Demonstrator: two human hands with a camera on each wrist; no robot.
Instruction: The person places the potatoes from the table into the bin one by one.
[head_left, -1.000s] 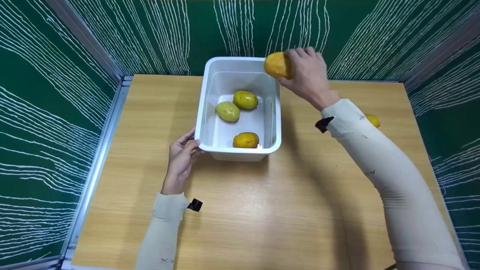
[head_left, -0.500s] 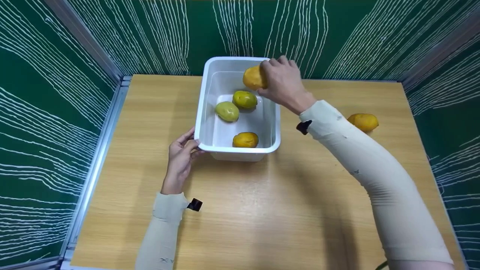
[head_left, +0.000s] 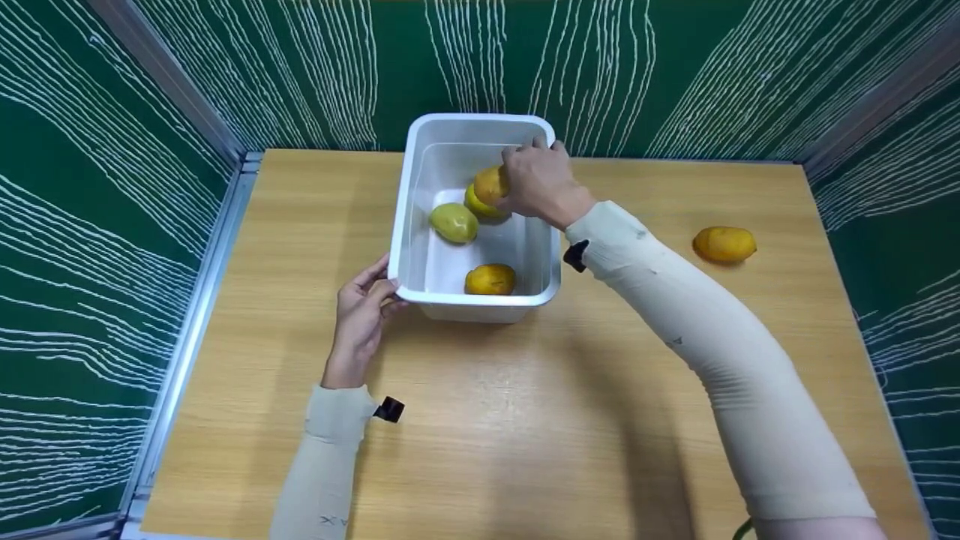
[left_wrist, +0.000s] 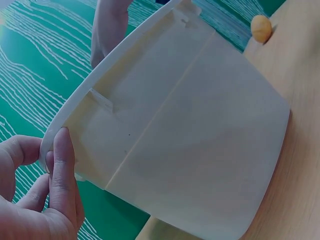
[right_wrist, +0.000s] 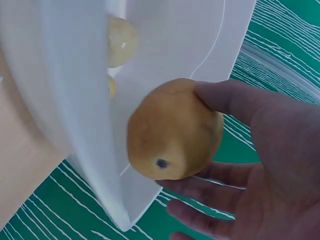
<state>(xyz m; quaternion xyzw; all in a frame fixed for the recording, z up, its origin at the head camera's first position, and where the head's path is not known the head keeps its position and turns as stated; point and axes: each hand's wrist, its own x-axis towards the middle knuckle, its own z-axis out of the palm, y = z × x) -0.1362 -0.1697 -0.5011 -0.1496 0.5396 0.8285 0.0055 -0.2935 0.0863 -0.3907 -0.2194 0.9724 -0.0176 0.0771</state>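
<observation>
A white plastic bin point(head_left: 400, 217) stands at the back middle of the table. My left hand point(head_left: 361, 315) pinches its rim at the near left corner, thumb on one side and fingers on the other, as the left wrist view shows. Over the bin's far right part, my right hand point(head_left: 541, 180) grips a yellow-orange mango point(right_wrist: 172, 132) between thumb and fingers. In the head view that mango overlaps a green-yellow mango point(head_left: 480, 206) lying inside. A pale green mango point(head_left: 454, 223) and an orange-yellow mango point(head_left: 490, 279) also lie on the bin's floor.
Another yellow mango point(head_left: 725, 244) lies on the wooden table point(head_left: 480, 435) to the right of the bin. Green walls with white wavy lines point(head_left: 315, 75) enclose the table at the back and both sides.
My right hand has carried the mango left and down, from above the bin's far right corner to inside its opening. The left hand and the bin have stayed put.
</observation>
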